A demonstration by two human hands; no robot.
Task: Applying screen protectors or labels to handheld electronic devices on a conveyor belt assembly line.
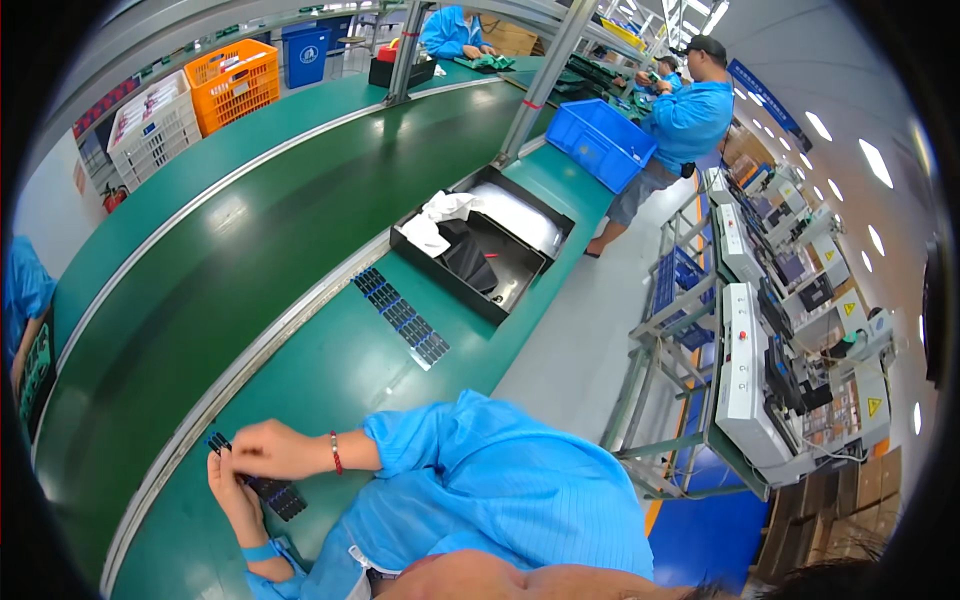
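Far left of my view there's a co-worker's blue sleeve (25, 275), cut off by the dark rim of the lens. Then, past the long green belt (225, 225), a white crate (150, 130) sits right beside an orange crate (232, 88), both with stuff in them.

Closer in, low on the left, is my left hand (228, 485). It's raised, with the fingertips pinching a small black piece (217, 441) with blue bits on it, which pokes out past my fingers. My right hand (272, 450) is right up against it, fingers bent inward; they hide each other a lot, so I honestly can't tell whether the right one is gripping the piece too. Just below them a dark segmented sheet (284, 500) shows next to my left wrist, partly covered by it.

Further right on the green bench (325, 375) there's a longer strip sheet (402, 317), black with blue lines, lying flat at a slant. Near its far end is a black tray (520, 290) holding crumpled white material (438, 222) and a black bag (466, 258). Beyond that, a tilted blue bin (600, 143), a co-worker in a cap (688, 115), and a row of white machines (740, 375) off to the right.
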